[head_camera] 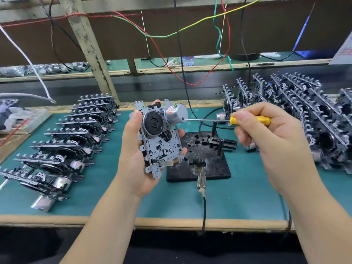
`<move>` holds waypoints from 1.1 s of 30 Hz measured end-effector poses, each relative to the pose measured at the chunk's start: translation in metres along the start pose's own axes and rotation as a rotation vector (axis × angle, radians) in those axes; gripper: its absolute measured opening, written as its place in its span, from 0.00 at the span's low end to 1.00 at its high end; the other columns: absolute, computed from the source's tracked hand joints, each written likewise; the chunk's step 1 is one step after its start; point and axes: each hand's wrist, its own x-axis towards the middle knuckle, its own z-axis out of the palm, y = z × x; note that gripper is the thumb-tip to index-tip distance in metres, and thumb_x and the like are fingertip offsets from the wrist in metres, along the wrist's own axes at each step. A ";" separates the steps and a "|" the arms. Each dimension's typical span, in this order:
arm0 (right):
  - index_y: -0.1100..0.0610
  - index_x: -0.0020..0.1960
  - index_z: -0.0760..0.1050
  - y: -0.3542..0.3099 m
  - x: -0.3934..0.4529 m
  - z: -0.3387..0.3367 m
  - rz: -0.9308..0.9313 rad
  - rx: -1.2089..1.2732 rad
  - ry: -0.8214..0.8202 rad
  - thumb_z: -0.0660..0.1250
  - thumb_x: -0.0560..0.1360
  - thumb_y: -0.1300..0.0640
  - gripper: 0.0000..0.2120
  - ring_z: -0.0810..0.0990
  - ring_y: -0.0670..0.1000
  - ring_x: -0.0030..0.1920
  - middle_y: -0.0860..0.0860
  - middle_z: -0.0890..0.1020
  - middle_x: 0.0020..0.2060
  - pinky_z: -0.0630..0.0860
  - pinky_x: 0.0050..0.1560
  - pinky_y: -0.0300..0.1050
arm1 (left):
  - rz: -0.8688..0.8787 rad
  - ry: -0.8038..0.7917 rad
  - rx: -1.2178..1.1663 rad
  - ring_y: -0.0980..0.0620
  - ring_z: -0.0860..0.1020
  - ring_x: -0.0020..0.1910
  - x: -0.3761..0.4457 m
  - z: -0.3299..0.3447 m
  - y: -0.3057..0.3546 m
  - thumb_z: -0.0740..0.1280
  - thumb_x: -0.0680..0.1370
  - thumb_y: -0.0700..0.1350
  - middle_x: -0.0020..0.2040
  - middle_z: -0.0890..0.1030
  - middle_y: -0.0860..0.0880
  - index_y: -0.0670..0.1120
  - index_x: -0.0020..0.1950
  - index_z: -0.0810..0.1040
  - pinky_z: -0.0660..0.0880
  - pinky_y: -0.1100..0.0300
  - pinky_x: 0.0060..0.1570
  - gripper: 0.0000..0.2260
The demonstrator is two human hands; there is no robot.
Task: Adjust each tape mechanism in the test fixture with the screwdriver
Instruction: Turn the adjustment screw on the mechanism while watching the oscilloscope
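Green desk [247, 197] w/ fixture [200, 159] bare: left hand [133, 159] grips mech [158, 141] upright so right hand's [276, 141] pinched screwdriver [249, 121] tip reaches motor [176, 113] trimmer.

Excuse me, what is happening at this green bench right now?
A person holds one grey metal tape mechanism up in the left hand, above the green mat, not in the black test fixture plate. The right hand holds a yellow-handled screwdriver, its tip at the mechanism's silver round motor. More mechanisms lie on both sides.
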 end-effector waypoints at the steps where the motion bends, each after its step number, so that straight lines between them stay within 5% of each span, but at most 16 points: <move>1: 0.59 0.44 0.78 0.000 0.001 -0.001 0.000 0.004 0.004 0.67 0.81 0.59 0.07 0.74 0.45 0.31 0.48 0.78 0.29 0.72 0.35 0.33 | 0.001 -0.001 0.000 0.43 0.81 0.55 0.000 0.000 0.000 0.62 0.73 0.67 0.60 0.82 0.45 0.50 0.65 0.81 0.77 0.37 0.58 0.29; 11: 0.57 0.43 0.79 0.001 -0.001 0.000 0.049 -0.029 0.014 0.67 0.80 0.54 0.09 0.71 0.47 0.31 0.49 0.77 0.28 0.69 0.33 0.36 | 0.013 0.031 0.051 0.44 0.81 0.55 -0.003 0.002 -0.003 0.60 0.75 0.66 0.60 0.82 0.45 0.46 0.69 0.77 0.78 0.39 0.56 0.32; 14: 0.59 0.42 0.75 0.000 0.002 0.002 0.094 -0.043 0.017 0.66 0.80 0.52 0.13 0.69 0.47 0.28 0.49 0.75 0.25 0.68 0.30 0.34 | 0.096 0.027 0.181 0.45 0.79 0.55 -0.004 0.007 -0.005 0.63 0.73 0.64 0.60 0.81 0.47 0.49 0.76 0.69 0.78 0.43 0.55 0.35; 19: 0.55 0.40 0.74 0.002 0.008 0.005 0.209 -0.101 -0.017 0.63 0.83 0.50 0.15 0.63 0.46 0.24 0.48 0.70 0.20 0.61 0.26 0.35 | 0.242 0.049 0.272 0.45 0.78 0.59 -0.003 0.012 -0.011 0.70 0.72 0.63 0.63 0.80 0.49 0.58 0.77 0.65 0.69 0.32 0.66 0.35; 25: 0.49 0.48 0.73 0.002 0.010 -0.002 0.223 0.024 -0.061 0.65 0.78 0.52 0.02 0.69 0.46 0.33 0.47 0.73 0.32 0.69 0.33 0.35 | 0.231 0.044 0.308 0.46 0.77 0.59 0.000 0.009 -0.006 0.74 0.65 0.70 0.63 0.80 0.46 0.59 0.76 0.66 0.71 0.36 0.62 0.42; 29: 0.53 0.47 0.75 0.002 0.007 -0.004 0.148 0.027 -0.062 0.66 0.81 0.60 0.05 0.75 0.46 0.31 0.47 0.79 0.31 0.71 0.32 0.34 | 0.218 0.063 0.267 0.45 0.77 0.58 -0.002 0.010 -0.007 0.69 0.71 0.65 0.63 0.78 0.44 0.58 0.76 0.67 0.72 0.39 0.61 0.35; 33: 0.53 0.43 0.77 0.002 0.006 -0.006 0.128 0.060 -0.004 0.67 0.80 0.60 0.07 0.75 0.46 0.29 0.49 0.80 0.30 0.72 0.31 0.34 | 0.234 0.052 0.315 0.45 0.77 0.59 -0.003 0.011 -0.006 0.75 0.65 0.70 0.65 0.78 0.44 0.58 0.77 0.66 0.72 0.40 0.59 0.44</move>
